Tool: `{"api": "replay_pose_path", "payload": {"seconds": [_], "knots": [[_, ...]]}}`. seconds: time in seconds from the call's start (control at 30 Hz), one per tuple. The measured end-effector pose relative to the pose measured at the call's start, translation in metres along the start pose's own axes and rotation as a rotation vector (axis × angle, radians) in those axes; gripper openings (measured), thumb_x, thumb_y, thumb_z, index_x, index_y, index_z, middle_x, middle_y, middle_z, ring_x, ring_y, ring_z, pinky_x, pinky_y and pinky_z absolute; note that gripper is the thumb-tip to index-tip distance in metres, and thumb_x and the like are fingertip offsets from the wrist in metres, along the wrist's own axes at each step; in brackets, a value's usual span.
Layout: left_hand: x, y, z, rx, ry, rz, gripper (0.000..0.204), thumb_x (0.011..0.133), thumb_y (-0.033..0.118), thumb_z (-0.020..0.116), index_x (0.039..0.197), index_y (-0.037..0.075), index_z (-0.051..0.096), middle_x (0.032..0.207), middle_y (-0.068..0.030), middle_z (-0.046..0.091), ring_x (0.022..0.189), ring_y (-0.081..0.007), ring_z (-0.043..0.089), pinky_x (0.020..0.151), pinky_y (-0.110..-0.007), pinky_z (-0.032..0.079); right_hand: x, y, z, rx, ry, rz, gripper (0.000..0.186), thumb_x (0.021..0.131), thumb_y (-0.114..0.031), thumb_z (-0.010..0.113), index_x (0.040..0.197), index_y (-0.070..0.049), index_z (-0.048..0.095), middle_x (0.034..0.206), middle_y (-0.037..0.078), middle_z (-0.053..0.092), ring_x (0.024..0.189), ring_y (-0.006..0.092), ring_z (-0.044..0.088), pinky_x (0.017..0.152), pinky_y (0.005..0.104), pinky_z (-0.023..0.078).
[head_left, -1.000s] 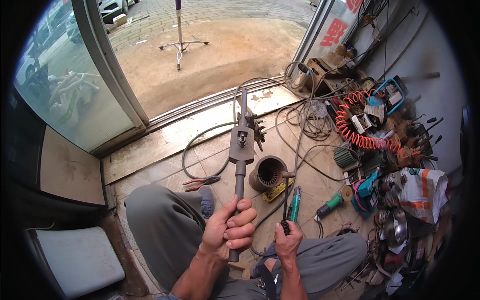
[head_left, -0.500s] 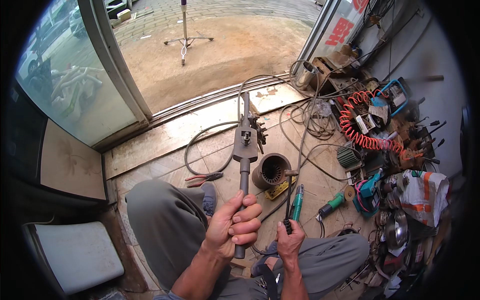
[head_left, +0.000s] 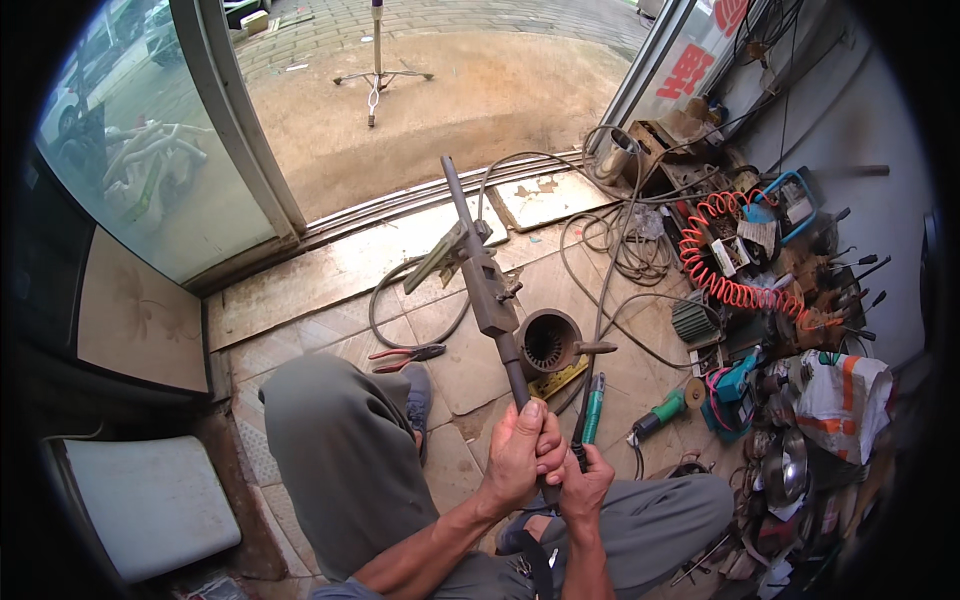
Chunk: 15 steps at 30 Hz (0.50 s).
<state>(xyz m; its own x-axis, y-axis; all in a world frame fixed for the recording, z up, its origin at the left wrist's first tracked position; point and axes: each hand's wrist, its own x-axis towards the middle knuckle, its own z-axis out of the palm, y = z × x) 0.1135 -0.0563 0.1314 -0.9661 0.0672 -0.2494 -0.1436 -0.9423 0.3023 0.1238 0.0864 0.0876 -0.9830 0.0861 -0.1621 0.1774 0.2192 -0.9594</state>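
Observation:
My left hand [head_left: 518,455] grips the lower shaft of a long grey steel tool [head_left: 492,300] with a blocky middle and a bar pointing up-left. A metal piece [head_left: 435,260] shows beside its upper part; whether it is attached I cannot tell. My right hand [head_left: 585,485], touching or just beside the left, is closed on a slim black-gripped tool with a short crosspiece head [head_left: 597,348], like a hammer. Behind them stand a hollow cylinder with a slotted inside [head_left: 550,340] and a yellow object [head_left: 555,385] on the tiled floor.
Red-handled pliers [head_left: 398,357] lie left, among looped cables. Right are a green grinder [head_left: 660,414], a teal machine [head_left: 730,400], an orange coiled hose [head_left: 740,287], heaped parts and a sack [head_left: 840,405]. A white seat [head_left: 150,500] stands lower left, a doorway sill [head_left: 330,280] ahead.
My left hand has moved right, next to my right hand. The long tool has turned and now leans up-left, its upper end shifted left. My right hand has moved slightly right.

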Motion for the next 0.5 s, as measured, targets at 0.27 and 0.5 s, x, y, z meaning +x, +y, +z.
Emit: {"api": "replay_pose_path", "payload": {"seconds": [0.27, 0.5], "knots": [[0.004, -0.006, 0.007, 0.156, -0.049, 0.251, 0.021, 0.11, 0.028, 0.044, 0.104, 0.008, 0.038, 0.074, -0.0025, 0.042, 0.053, -0.0087, 0.043, 0.047, -0.025, 0.043, -0.024, -0.055, 0.004, 0.519, -0.138, 0.003, 0.041, 0.075, -0.01, 0.091, 0.095, -0.001, 0.056, 0.087, 0.008, 0.068, 0.072, 0.013, 0.066, 0.063, 0.0271, 0.057], [0.015, -0.026, 0.003, 0.316, -0.071, 0.476, 0.013, 0.11, 0.02, 0.044, 0.112, 0.01, 0.038, 0.078, -0.0035, 0.044, 0.058, -0.01, 0.045, 0.055, -0.028, 0.046, 0.005, -0.049, -0.006, 0.534, -0.183, 0.009, 0.034, 0.076, 0.004, 0.085, 0.096, -0.001, 0.058, 0.085, 0.008, 0.067, 0.071, 0.0159, 0.066, 0.062, 0.029, 0.058]]}}
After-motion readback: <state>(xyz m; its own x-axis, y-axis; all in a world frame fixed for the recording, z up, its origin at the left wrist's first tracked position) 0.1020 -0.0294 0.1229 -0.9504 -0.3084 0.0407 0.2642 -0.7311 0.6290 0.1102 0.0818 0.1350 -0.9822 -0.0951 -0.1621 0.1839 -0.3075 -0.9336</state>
